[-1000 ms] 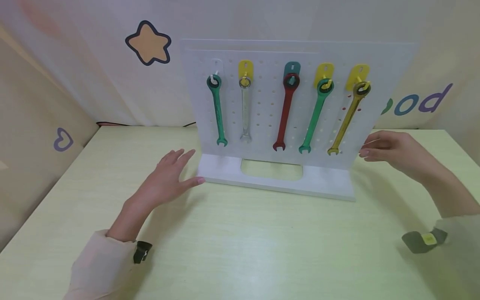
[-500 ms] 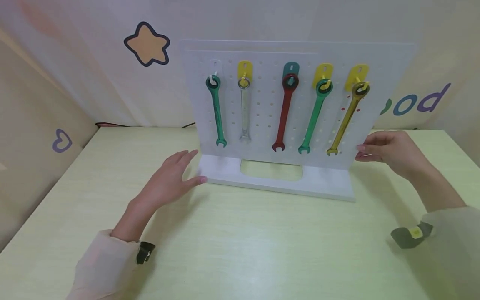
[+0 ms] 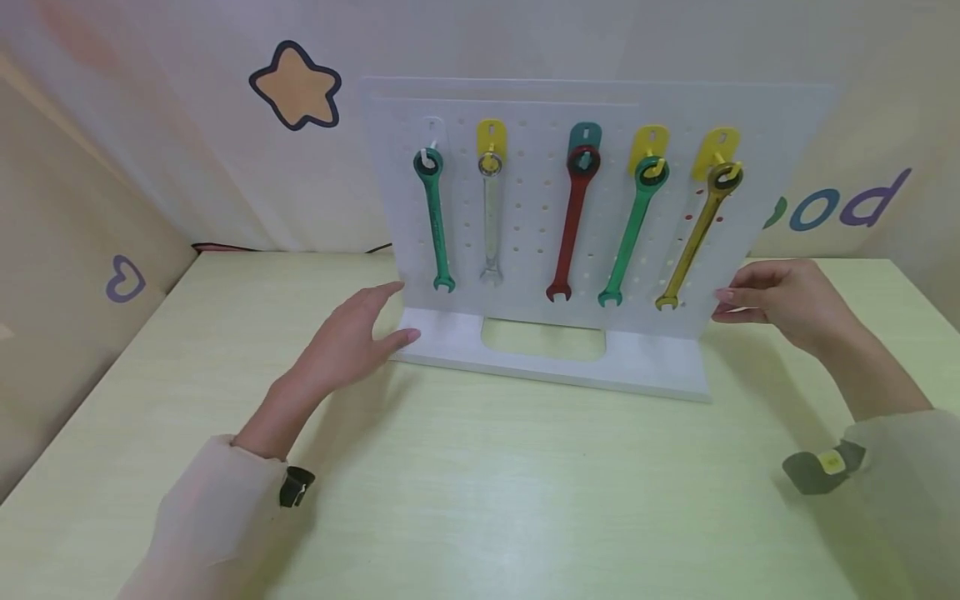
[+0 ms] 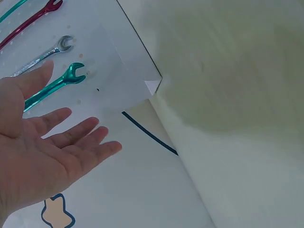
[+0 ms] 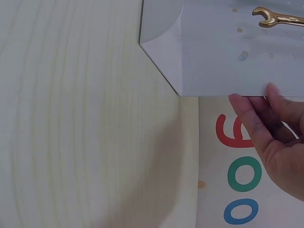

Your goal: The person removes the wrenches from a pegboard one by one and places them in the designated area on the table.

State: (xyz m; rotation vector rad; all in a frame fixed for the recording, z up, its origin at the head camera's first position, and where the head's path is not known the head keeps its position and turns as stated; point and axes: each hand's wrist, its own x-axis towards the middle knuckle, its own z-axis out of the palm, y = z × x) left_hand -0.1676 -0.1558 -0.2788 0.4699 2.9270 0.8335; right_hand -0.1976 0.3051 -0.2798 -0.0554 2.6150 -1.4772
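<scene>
A white pegboard stand [image 3: 540, 108] stands upright on the pale table [image 3: 480, 500]. Hanging from its hooks are a green wrench [image 3: 433, 221], a silver wrench [image 3: 491, 217], a red wrench [image 3: 572, 221], a second green wrench [image 3: 630, 229] and a gold wrench [image 3: 697, 237]. My left hand [image 3: 382, 321] hovers open at the board's lower left edge, thumb tip over the base. In the left wrist view the left hand [image 4: 52, 152] shows a flat palm next to the green wrench [image 4: 52, 88]. My right hand [image 3: 722, 305] touches the board's right edge with its fingertips [image 5: 271, 90], near the gold wrench [image 5: 278, 18].
The stand's flat base [image 3: 660, 371] has a cut-out slot [image 3: 543, 337]. Padded walls close in the table at the back and left, with a star sticker [image 3: 296, 87] and coloured letters [image 3: 836, 204]. Both wrists wear dark straps.
My left hand has moved forward and right, up to the board's left edge. My right hand has shifted a little left onto the board's right edge. The wrenches hang unmoved.
</scene>
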